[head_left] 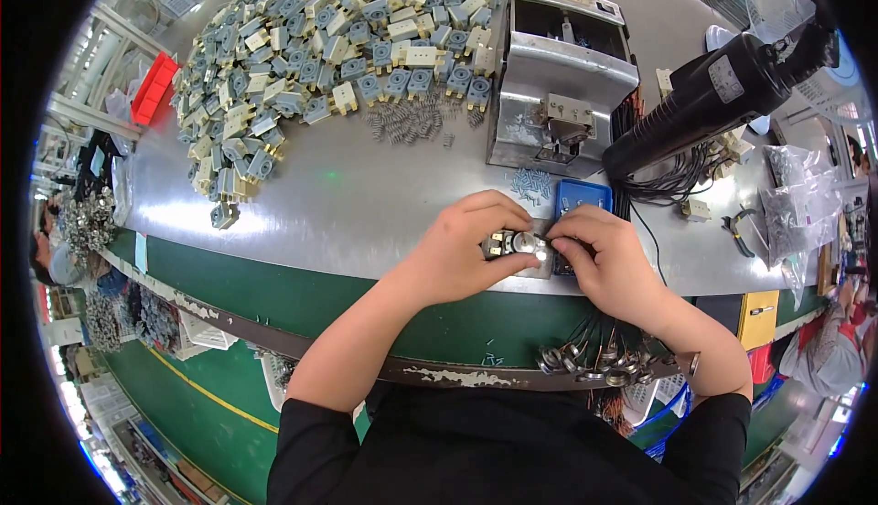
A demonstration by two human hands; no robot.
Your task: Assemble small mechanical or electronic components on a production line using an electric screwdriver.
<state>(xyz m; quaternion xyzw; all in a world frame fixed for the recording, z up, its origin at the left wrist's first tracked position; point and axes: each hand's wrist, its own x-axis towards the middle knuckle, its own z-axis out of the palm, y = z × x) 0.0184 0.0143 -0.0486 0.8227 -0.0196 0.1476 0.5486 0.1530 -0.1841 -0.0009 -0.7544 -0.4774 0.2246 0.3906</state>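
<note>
My left hand is closed around a small part with a round shiny metal face, low over the steel tabletop near its front edge. Thumb and fingers grip the part from both sides. At its right side my right hand has its thumb and fingertips pinched together. Whatever those fingertips hold is too small to make out. Just beyond the right hand lies a blue tray with small pieces in it, partly covered by the hand. Loose small bluish screws are heaped left of the tray.
A large heap of grey and cream box-shaped parts covers the back left, with springs before it. Behind the tray stands a metal machine. To the right are a black cylinder, cables, pliers and plastic bags.
</note>
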